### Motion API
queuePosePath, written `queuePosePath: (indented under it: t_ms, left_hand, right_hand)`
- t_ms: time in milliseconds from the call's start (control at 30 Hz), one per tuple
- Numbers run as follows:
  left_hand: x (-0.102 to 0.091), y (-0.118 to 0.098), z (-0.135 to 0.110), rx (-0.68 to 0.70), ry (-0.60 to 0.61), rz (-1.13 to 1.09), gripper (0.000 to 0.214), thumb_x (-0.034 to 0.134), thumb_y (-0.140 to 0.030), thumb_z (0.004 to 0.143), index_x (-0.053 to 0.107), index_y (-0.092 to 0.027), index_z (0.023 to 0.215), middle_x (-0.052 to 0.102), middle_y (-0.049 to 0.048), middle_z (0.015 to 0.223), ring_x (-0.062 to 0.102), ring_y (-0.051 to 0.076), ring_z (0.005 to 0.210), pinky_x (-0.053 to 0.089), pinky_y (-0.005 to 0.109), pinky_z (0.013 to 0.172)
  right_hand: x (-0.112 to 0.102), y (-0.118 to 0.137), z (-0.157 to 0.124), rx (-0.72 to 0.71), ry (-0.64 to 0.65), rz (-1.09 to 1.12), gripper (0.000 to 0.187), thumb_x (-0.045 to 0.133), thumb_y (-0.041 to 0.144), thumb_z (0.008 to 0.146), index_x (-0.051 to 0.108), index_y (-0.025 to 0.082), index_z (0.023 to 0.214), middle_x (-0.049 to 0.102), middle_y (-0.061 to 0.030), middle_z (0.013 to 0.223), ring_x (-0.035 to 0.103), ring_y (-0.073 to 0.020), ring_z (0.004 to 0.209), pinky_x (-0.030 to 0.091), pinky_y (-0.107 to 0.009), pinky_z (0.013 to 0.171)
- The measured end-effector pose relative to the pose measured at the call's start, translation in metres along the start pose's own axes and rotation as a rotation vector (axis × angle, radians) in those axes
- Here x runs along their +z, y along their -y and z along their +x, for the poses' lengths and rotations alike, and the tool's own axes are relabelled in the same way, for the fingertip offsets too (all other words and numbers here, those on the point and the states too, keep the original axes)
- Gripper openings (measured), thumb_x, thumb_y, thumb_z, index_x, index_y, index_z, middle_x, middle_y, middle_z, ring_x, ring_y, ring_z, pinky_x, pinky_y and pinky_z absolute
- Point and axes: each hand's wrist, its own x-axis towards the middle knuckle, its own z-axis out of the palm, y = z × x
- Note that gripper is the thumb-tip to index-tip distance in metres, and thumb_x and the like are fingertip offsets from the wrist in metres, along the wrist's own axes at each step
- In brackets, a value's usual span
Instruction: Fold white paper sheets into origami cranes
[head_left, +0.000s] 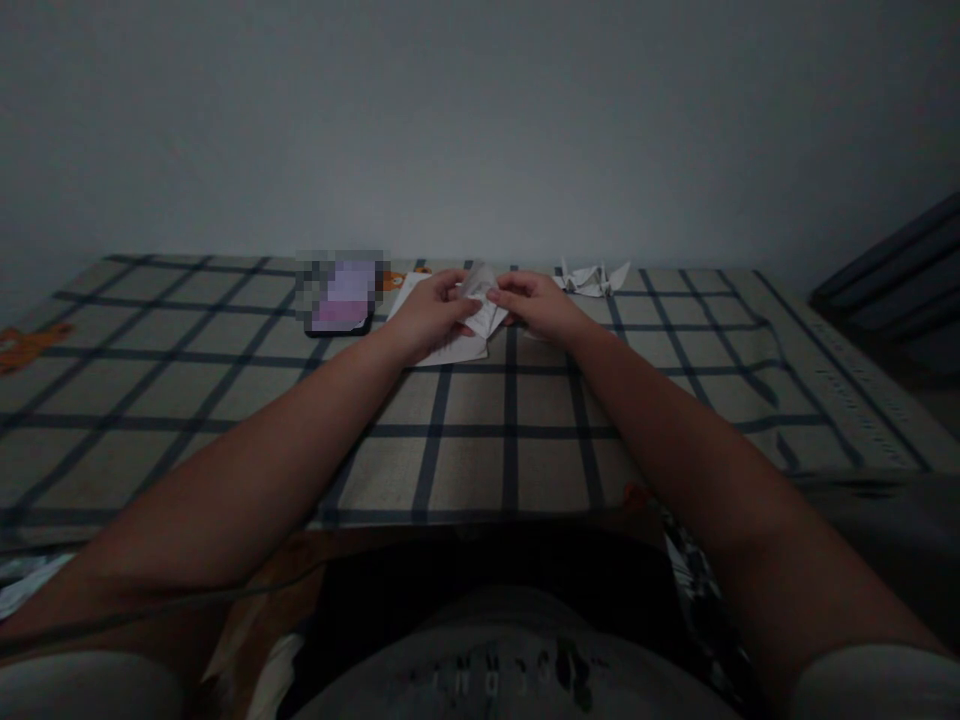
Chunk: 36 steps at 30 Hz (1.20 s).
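Between my two hands is a folded piece of white paper (484,312), with creased, pointed flaps. My left hand (429,315) pinches its left side, thumb on the front face. From the right, my right hand (541,306) grips the other edge between thumb and fingers. Under my left hand lie flat white paper sheets (459,352) with print on them. Just beyond my right hand stand folded paper cranes (592,278) with pointed tips. The fingertips behind the folded paper are partly hidden.
A phone (341,297) with a lit, partly blurred screen lies left of the sheets. The checked tablecloth (472,460) covers the table, whose far edge meets a grey wall (480,130). A dark slanted object (900,270) is at the far right. A cable (247,592) crosses below my left arm.
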Motion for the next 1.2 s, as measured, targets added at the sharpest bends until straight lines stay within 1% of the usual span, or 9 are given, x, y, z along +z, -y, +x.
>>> queuePosePath:
  t_ms: [200, 300, 400, 533, 600, 733, 900, 1033, 1200]
  left_hand:
    - [-0.0022, 0.0027, 0.0007, 0.026, 0.042, 0.051, 0.045, 0.082, -0.017, 0.069, 0.07, -0.018, 0.112, 0.073, 0.001, 0.084, 0.068, 0.013, 0.066, 0.054, 0.021, 0.055]
    - [-0.0012, 0.0007, -0.0014, 0.034, 0.078, 0.046, 0.046, 0.084, -0.018, 0.069, 0.069, -0.018, 0.113, 0.073, 0.0012, 0.084, 0.068, 0.013, 0.067, 0.054, 0.021, 0.056]
    - [0.0003, -0.0026, -0.0041, 0.028, 0.083, 0.032, 0.05, 0.084, -0.017, 0.068, 0.068, -0.018, 0.115, 0.073, 0.001, 0.085, 0.068, 0.013, 0.068, 0.054, 0.021, 0.057]
    - [0.0, -0.0041, -0.0043, -0.006, 0.064, 0.06, 0.053, 0.082, -0.014, 0.069, 0.066, -0.02, 0.12, 0.07, -0.0022, 0.081, 0.065, 0.011, 0.063, 0.052, 0.02, 0.056]
    - [-0.001, -0.0031, -0.0031, -0.005, 0.068, 0.066, 0.054, 0.082, -0.014, 0.07, 0.067, -0.02, 0.121, 0.069, -0.0023, 0.08, 0.065, 0.012, 0.063, 0.052, 0.021, 0.055]
    - [0.0, -0.0016, -0.0028, 0.004, 0.068, 0.038, 0.053, 0.081, -0.015, 0.07, 0.067, -0.02, 0.121, 0.069, -0.0004, 0.083, 0.066, 0.013, 0.067, 0.054, 0.022, 0.057]
    - [0.0062, -0.0053, -0.0077, 0.001, 0.073, 0.051, 0.05, 0.081, -0.015, 0.069, 0.066, -0.019, 0.117, 0.071, 0.0029, 0.099, 0.069, 0.014, 0.075, 0.053, 0.02, 0.055]
    - [0.0058, -0.0051, -0.0066, 0.016, 0.079, 0.066, 0.05, 0.083, -0.01, 0.066, 0.067, -0.018, 0.113, 0.071, 0.0038, 0.103, 0.069, 0.014, 0.078, 0.054, 0.019, 0.056]
    - [0.0004, -0.0025, -0.0007, -0.041, 0.036, -0.061, 0.048, 0.081, -0.007, 0.068, 0.069, -0.018, 0.113, 0.072, 0.0034, 0.096, 0.071, 0.015, 0.076, 0.058, 0.023, 0.061]
  right_hand:
    - [0.002, -0.0024, 0.0012, 0.006, 0.027, -0.008, 0.024, 0.082, 0.033, 0.086, 0.073, 0.019, 0.103, 0.074, -0.0031, 0.093, 0.066, -0.0146, 0.08, 0.053, -0.024, 0.069]
    - [0.0019, -0.0044, 0.0017, -0.003, 0.029, -0.006, 0.027, 0.083, 0.026, 0.083, 0.073, 0.019, 0.107, 0.074, -0.0015, 0.09, 0.065, -0.0143, 0.079, 0.053, -0.025, 0.072]
    - [0.0008, -0.0065, 0.0026, -0.02, 0.026, -0.011, 0.03, 0.082, 0.023, 0.081, 0.073, 0.019, 0.109, 0.069, 0.0019, 0.081, 0.06, -0.0124, 0.071, 0.05, -0.023, 0.066]
    - [-0.0007, -0.0084, 0.0038, -0.021, 0.04, -0.061, 0.031, 0.082, 0.026, 0.081, 0.073, 0.02, 0.11, 0.064, 0.0039, 0.074, 0.056, -0.0118, 0.066, 0.044, -0.022, 0.059]
    - [-0.0002, -0.0081, 0.0038, -0.026, 0.041, -0.053, 0.031, 0.081, 0.026, 0.081, 0.072, 0.02, 0.11, 0.068, 0.0022, 0.08, 0.06, -0.0128, 0.07, 0.048, -0.023, 0.063]
    - [0.0027, -0.0044, 0.0031, -0.049, 0.031, -0.022, 0.027, 0.08, 0.025, 0.081, 0.072, 0.02, 0.106, 0.076, -0.0024, 0.097, 0.069, -0.0161, 0.087, 0.056, -0.027, 0.078]
    - [0.004, -0.0011, 0.0029, -0.059, 0.032, -0.039, 0.021, 0.079, 0.023, 0.081, 0.073, 0.018, 0.101, 0.078, -0.0043, 0.1, 0.07, -0.0178, 0.094, 0.057, -0.029, 0.084]
    - [0.0045, -0.0024, 0.0022, -0.049, 0.041, -0.017, 0.025, 0.08, 0.025, 0.083, 0.072, 0.018, 0.106, 0.078, -0.0051, 0.103, 0.07, -0.0173, 0.093, 0.058, -0.028, 0.081]
    - [0.0055, -0.0045, 0.0014, -0.014, 0.02, 0.022, 0.027, 0.078, 0.033, 0.089, 0.071, 0.02, 0.112, 0.076, -0.0046, 0.103, 0.068, -0.0143, 0.083, 0.054, -0.022, 0.063]
